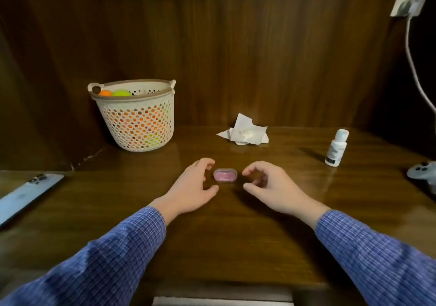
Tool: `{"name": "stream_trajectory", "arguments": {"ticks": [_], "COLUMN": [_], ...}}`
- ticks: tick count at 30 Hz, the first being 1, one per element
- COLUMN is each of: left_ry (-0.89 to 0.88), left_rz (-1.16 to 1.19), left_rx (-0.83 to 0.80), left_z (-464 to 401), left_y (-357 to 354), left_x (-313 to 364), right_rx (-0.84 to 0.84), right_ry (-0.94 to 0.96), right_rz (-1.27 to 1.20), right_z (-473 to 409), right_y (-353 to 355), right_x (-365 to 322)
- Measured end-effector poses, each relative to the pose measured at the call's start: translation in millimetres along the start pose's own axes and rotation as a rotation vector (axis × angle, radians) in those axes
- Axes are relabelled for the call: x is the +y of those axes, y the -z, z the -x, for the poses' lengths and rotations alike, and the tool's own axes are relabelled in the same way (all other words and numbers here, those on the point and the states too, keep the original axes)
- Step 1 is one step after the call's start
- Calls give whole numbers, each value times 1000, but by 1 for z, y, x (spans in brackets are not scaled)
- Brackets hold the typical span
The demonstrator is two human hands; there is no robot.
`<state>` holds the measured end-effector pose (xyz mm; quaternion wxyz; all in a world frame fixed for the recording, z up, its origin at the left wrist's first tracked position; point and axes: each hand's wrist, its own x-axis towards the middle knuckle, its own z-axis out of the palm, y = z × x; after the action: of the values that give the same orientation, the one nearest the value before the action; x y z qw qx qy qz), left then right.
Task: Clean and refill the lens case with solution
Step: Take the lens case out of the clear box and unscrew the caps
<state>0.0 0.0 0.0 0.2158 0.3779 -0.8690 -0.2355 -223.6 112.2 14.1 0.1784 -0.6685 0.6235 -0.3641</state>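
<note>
A small pink lens case (225, 175) with a clear lid lies closed on the dark wooden desk (212, 239), between my two hands. My left hand (192, 187) sits just left of it, fingers loosely curved, holding nothing and a little apart from the case. My right hand (266, 185) is just right of the case, its fingers and thumb curved toward each other with nothing between them. A white solution bottle (336, 147) with a pale cap stands upright at the right. A crumpled white tissue (246, 133) lies behind the case.
A perforated cream basket (134, 119) holding orange and green balls stands at the back left. A light blue phone (26, 194) lies face down at the left edge. A grey game controller (424, 172) pokes in at the right. A white cable (415, 69) hangs from a wall socket.
</note>
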Motion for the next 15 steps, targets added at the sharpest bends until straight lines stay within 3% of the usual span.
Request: {"name": "stream_trajectory", "arguments": {"ticks": [15], "left_ry": [-132], "left_rz": [146], "left_rx": [-66], "left_z": [-34], "left_y": [-7], "left_x": [-6], "right_rx": [-94], "right_ry": [337], "right_rz": [420], "right_z": [-48], "right_y": [-19], "right_x": [8]}}
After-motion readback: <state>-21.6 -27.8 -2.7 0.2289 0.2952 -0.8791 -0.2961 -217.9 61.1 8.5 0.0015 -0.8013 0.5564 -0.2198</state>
